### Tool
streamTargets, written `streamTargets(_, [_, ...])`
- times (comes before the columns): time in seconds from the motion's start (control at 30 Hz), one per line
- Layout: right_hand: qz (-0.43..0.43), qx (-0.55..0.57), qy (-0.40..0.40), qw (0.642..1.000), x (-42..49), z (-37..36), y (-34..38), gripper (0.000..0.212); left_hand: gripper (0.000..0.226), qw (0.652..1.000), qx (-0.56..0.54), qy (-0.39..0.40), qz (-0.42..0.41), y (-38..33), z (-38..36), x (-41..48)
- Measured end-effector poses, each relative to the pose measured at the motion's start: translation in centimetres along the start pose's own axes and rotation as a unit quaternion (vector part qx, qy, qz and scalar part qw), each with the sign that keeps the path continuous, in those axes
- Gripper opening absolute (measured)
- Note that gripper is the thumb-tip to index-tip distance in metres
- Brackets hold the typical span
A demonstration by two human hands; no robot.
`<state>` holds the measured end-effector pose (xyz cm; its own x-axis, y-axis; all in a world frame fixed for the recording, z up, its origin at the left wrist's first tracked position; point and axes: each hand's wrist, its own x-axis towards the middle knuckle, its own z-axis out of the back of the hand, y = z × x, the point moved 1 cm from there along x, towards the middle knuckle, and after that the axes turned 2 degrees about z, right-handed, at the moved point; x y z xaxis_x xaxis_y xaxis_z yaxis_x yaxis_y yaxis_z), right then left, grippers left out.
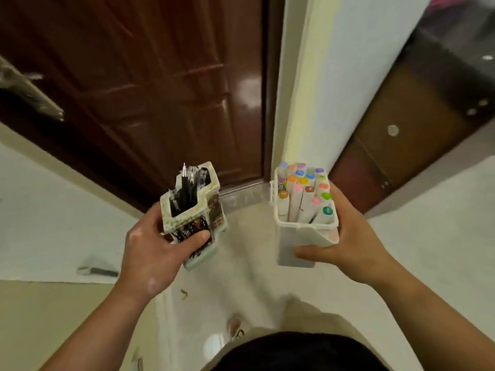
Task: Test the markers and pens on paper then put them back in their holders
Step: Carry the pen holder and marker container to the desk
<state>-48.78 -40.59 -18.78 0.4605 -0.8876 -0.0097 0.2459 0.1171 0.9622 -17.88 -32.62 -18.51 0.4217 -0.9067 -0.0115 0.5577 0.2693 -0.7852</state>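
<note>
- While both holders are carried in the air above a pale tiled floor [241,263], no brand, label or legible writing can be made out on either; motion blur softens the whole view
- Pen holder [194,210], a stepped, pale printed box with dark scribble-like decoration on its front, sits in the left hand [155,253], which is closed around its lower part with the thumb pressed across the front
- Inside it stand pens [187,188], mostly dark-bodied with clear or silvery tips pointing up; their number cannot be told through the blur
- Printed pictures on the pen holder's side are too smeared to read
- Marker holder [297,242], a translucent white plastic box, is gripped by the right hand [353,242], fingers wrapped behind its right wall and thumb across the lower front
- Markers [305,194] fill it upright and packed close, white barrels with coloured end caps in orange, pink, green, yellow, blue and purple; any marks on the caps are too small to tell
- Holders are held side by side, apart from each other, the pen holder tilted, the marker holder nearly upright
- Beyond them a dark brown panelled door [160,89] stands left of a white wall edge [334,89]
- At the bottom edge a dark garment [294,352] is cut off by the frame
</note>
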Motion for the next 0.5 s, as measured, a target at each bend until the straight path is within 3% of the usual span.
streamTargets(0.23, [-0.085,-0.014,-0.164,0.983,-12.8,15.5,-6.9,0.101,0.07,0.983,0.007,0.161,-0.084,-11.4,-17.7,-1.5])
streamTargets(0.5, [-0.131,-0.028,-0.273,0.953,-24.5,36.3,-13.3,0.1,0.061,0.948,-0.008,0.285,-0.144,-26.5,-40.3,-6.1])
